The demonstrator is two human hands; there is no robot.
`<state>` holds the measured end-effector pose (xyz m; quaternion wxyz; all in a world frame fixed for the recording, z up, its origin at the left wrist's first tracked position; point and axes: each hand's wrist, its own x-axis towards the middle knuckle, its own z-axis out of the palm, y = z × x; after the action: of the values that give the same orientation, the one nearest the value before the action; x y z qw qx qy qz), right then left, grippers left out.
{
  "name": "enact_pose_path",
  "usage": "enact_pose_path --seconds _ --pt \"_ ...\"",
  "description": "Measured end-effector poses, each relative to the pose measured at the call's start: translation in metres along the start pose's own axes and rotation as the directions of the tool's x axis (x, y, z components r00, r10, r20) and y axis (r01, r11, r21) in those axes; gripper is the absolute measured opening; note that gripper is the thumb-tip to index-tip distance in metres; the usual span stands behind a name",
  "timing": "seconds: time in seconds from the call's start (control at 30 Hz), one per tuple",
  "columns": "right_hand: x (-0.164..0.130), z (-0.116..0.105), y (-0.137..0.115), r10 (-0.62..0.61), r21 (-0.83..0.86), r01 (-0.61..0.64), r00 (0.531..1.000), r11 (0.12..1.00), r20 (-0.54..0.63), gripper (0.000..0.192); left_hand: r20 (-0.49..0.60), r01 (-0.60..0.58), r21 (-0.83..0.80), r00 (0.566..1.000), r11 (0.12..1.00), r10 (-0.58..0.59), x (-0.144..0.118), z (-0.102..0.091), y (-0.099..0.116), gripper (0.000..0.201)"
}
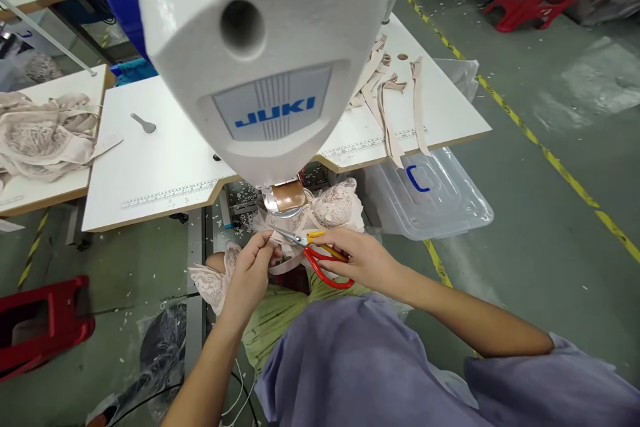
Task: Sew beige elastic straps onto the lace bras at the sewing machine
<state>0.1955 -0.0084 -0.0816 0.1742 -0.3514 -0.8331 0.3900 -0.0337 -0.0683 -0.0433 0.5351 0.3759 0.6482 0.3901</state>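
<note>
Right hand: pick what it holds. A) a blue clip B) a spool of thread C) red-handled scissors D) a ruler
C: the right hand grips the red-handled scissors, their blades pointing at the lace fabric that the left hand pinches below the sewing machine.

I'm in a garment sewing workshop: big white JUKI sewing machine right over my lap, white worktable w/ ruler strip along the edge, cut fabric strips piled on it, heap of lace pieces on the next table, thread bits on the concrete floor w/ yellow-black line, red stool, clear plastic bin
</note>
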Motion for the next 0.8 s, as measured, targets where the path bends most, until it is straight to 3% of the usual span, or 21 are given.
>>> enact_pose_path --seconds 0.1,0.23,0.37,0.57,0.8 --pt "-0.012 0.000 0.006 0.084 0.056 -0.081 0.995 0.995 -0.054 0.026 -0.008 -0.048 0.068 0.999 0.997 0.049 0.000 -0.002 0.004 0.028" --pt "-0.020 0.007 0.008 0.017 0.121 -0.004 0.994 0.993 -0.107 0.040 -0.031 -0.042 0.147 0.998 0.988 0.047 0.001 -0.004 0.007 0.034" --pt "-0.011 0.013 0.004 0.019 0.128 -0.009 0.997 0.992 -0.074 0.044 -0.006 -0.033 0.173 0.999 0.984 0.035 0.005 -0.006 0.007 0.033" --pt "-0.001 0.014 0.000 0.039 0.153 -0.030 0.998 0.988 -0.052 0.040 -0.069 -0.030 0.150 0.997 0.988 0.041 0.008 -0.011 0.009 0.029" --pt "0.004 0.016 0.002 0.045 0.170 -0.036 0.998 0.985 -0.053 0.045 0.009 -0.007 0.228 1.000 0.974 0.005 0.009 -0.010 0.012 0.026"
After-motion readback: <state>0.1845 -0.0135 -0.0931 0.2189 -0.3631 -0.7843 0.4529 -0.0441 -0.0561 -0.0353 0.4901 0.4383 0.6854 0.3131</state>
